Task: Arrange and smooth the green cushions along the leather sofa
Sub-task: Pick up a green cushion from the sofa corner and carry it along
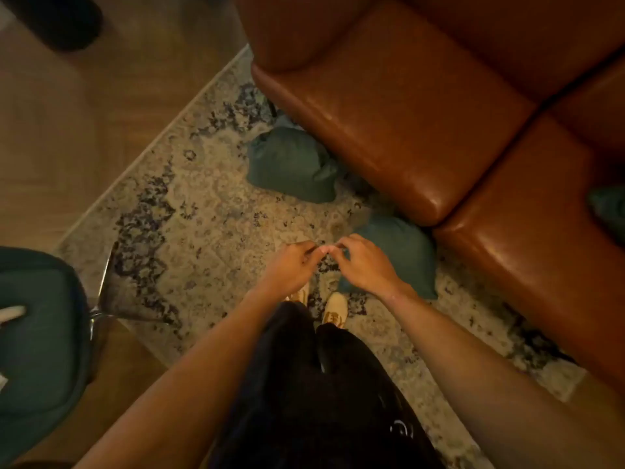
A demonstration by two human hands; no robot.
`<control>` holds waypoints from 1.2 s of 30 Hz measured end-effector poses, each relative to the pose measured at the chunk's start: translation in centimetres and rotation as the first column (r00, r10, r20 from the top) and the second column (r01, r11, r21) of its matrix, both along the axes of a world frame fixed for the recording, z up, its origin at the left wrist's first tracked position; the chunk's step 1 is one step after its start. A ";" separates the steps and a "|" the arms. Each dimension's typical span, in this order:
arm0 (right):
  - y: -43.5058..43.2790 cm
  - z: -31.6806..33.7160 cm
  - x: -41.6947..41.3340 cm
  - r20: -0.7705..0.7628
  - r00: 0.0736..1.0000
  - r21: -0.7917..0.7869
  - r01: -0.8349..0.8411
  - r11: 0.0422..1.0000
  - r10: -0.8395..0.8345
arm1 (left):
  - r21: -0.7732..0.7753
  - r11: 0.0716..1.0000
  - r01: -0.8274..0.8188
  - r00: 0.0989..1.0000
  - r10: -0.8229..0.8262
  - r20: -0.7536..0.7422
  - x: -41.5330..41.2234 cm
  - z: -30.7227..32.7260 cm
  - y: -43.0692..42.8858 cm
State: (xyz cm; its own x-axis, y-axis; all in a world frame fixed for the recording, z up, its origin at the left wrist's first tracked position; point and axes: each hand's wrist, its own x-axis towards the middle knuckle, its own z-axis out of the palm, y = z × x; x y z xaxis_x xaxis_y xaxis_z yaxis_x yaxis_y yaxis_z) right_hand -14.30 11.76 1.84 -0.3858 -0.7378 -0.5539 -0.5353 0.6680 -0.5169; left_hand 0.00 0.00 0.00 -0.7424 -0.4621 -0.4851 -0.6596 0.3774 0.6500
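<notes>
Two green cushions lie on the patterned rug against the front of the brown leather sofa. One cushion lies further away; the nearer cushion sits just beyond my right hand. A third green cushion shows partly on the sofa seat at the right edge. My left hand and my right hand hover together above the rug, fingertips touching each other, fingers curled and holding nothing. Neither hand touches a cushion.
The rug covers a wooden floor. A green chair with a metal leg stands at the left. My feet in tan shoes stand on the rug below my hands. A dark object sits at the top left.
</notes>
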 end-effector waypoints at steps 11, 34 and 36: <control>-13.6 -14.4 -6.2 0.013 1.000 0.069 0.027 0.997 -0.028 | 0.060 0.998 -0.012 0.999 0.010 0.037 -6.2 -15.0 -15.3; -32.0 -41.6 -17.5 -0.323 0.938 0.079 0.160 0.984 -0.127 | -0.507 0.861 0.050 0.980 0.056 0.191 -18.9 -41.4 -36.2; -32.1 -42.4 -17.6 -0.286 0.933 0.135 0.267 0.954 -0.221 | -0.472 0.882 0.020 0.947 0.135 0.292 -18.8 -42.0 -36.5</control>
